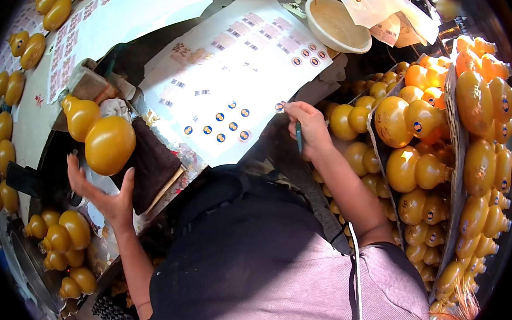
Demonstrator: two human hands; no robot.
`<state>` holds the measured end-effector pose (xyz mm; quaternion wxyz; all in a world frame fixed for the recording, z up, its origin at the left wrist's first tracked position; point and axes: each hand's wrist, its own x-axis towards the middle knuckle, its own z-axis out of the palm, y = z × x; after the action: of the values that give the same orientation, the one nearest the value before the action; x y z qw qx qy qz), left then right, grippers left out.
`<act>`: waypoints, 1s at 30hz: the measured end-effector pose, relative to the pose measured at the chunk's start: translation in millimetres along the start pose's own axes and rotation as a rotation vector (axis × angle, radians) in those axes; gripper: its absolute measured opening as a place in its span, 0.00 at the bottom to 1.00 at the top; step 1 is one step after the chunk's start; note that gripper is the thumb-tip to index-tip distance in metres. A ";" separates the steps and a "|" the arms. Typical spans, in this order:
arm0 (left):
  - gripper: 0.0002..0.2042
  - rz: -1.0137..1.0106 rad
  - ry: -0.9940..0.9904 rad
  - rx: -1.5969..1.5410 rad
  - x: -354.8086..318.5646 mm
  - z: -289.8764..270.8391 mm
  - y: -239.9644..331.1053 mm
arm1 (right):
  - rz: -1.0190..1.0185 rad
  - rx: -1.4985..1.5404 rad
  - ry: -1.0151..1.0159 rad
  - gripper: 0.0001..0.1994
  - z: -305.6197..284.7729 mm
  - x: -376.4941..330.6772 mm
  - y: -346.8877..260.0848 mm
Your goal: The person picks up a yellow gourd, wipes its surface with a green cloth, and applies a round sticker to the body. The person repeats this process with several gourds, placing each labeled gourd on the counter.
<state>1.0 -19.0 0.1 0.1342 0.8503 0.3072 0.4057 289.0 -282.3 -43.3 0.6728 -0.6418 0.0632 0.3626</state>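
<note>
Glossy smooth amber gourd (102,136); matt dark cloth (150,162); white paper sticker sheet (238,71).

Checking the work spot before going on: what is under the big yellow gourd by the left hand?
The big yellow gourd-shaped bottle lies on a dark brown cloth pad, with the open left hand just below it. What lies beneath the pad is covered.

Bright daylight, glossy glare, fisheye-bent dark rim, slight blur.

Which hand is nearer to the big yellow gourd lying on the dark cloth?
Left. The left hand is open just below the big yellow gourd, nearly touching it. The right hand is far across the sticker sheet, holding a green tool.
</note>
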 end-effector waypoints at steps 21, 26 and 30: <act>0.05 -0.737 -0.674 -1.089 8.7 64.5 112.3 | -0.164 -0.006 -0.498 0.04 91.4 -54.9 -25.4; 0.06 -0.710 -0.752 -1.047 5.2 66.7 103.1 | -0.140 0.039 -0.502 0.03 91.6 -53.0 -23.1; 0.05 -0.699 -0.761 -0.987 6.4 65.6 103.6 | -0.165 0.084 -0.467 0.03 91.3 -49.4 -19.5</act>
<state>97.5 -93.8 11.8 0.7234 0.6248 0.2740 0.1057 229.3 -217.6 15.3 0.7227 -0.5149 -0.1317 0.4418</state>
